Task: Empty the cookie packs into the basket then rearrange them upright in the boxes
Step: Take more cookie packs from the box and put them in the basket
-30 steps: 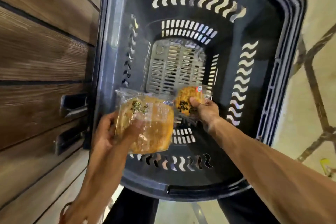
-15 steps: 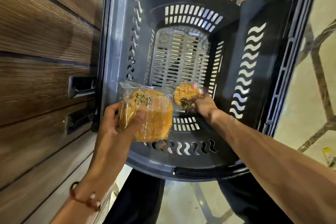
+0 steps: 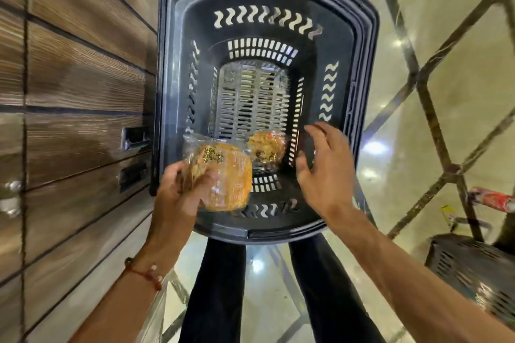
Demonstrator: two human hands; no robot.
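A dark plastic basket (image 3: 359, 44) with slotted walls stands below me. My left hand (image 3: 178, 195) grips a clear pack of orange cookies (image 3: 223, 175) over the basket's near left side. One single wrapped cookie (image 3: 267, 150) lies inside the basket near its front, free of any hand. My right hand (image 3: 323, 170) hovers just right of that cookie with its fingers spread and nothing in it. No boxes are in view.
A wood-panelled wall (image 3: 69, 92) with metal handles (image 3: 133, 138) runs along the left, close to the basket. My dark-trousered legs (image 3: 223, 287) are below it. On the tiled floor at right stand a second dark crate (image 3: 473, 273) and a red packet (image 3: 493, 199).
My right hand has let go of the single cookie, which now lies in the basket, and has drawn back to the right. The view has tilted up, showing the whole basket.
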